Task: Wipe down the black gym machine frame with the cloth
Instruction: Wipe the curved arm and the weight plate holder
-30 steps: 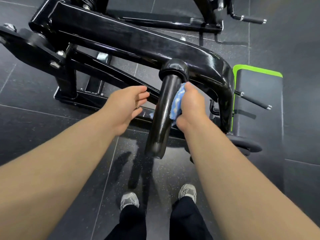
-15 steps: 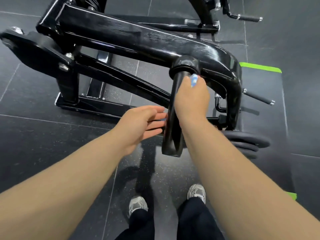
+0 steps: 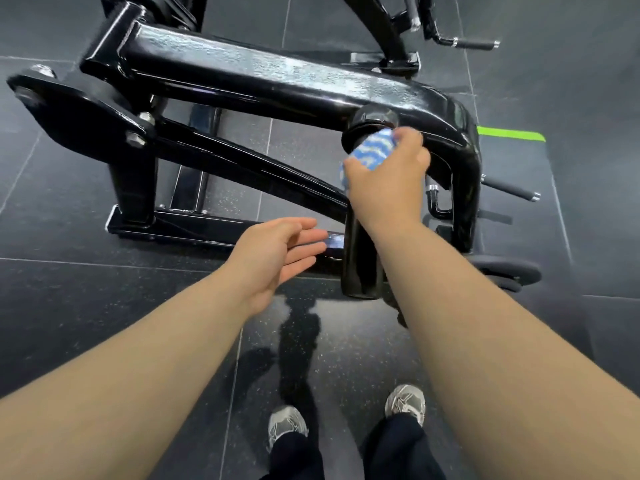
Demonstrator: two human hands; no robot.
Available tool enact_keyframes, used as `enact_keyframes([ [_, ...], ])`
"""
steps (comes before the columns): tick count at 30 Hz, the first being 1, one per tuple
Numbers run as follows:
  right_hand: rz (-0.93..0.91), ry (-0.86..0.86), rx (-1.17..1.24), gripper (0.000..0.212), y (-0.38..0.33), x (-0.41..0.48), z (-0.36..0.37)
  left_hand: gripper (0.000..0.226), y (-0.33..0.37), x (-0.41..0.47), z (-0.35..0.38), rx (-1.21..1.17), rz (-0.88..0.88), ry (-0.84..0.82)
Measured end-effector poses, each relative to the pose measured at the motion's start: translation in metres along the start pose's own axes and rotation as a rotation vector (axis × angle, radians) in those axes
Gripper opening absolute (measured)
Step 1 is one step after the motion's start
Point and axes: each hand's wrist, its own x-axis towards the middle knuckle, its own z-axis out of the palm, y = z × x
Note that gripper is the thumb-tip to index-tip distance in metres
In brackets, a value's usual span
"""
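Gripping a bunched blue-and-white cloth (image 3: 372, 152), the right hand (image 3: 388, 181) has fingers and thumb curled round the wad and presses it against the upper part of a short, thick black peg (image 3: 360, 258). The cloth sits just below the collar where the peg joins the big curved beam (image 3: 263, 74) of the gym machine frame (image 3: 133, 188). The left hand (image 3: 277, 251) hovers just left of the peg's lower half, palm turned inward, fingers straight and relaxed. It holds nothing and, as far as can be seen, does not touch the metal.

The step in hand looks like wiping the peg, with the cloth at the top of its length. The next move probably calls for drawing the cloth down toward the peg's open end while turning the wrist, so the hidden far side gets covered too. The free hand could steady the peg if it swings.

Judging by how much black metal lies around, plenty remains: the beam, the slanted brace (image 3: 249, 161) beneath it and the base rail (image 3: 194, 226) on the floor. The beam's top shows a streaky sheen, though whether that is damp or only glare cannot be told.

Farther out, weight plates (image 3: 512, 271) sit low at the right beside a grip handle (image 3: 512, 188) and a green strip (image 3: 509, 136). Grey shoes (image 3: 287, 424) stand on dark speckled floor tiles (image 3: 86, 323).
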Motion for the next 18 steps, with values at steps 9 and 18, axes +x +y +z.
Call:
enact_keyframes([
  [9,0.432,-0.560,0.077,0.024,0.007,-0.041,-0.035,0.026,-0.023,0.000,0.005,0.042,-0.017,-0.009],
  [18,0.460,-0.482,0.380,0.032,-0.019,-0.005,-0.034,0.027,-0.025,0.008,0.005,0.100,0.019,0.030],
])
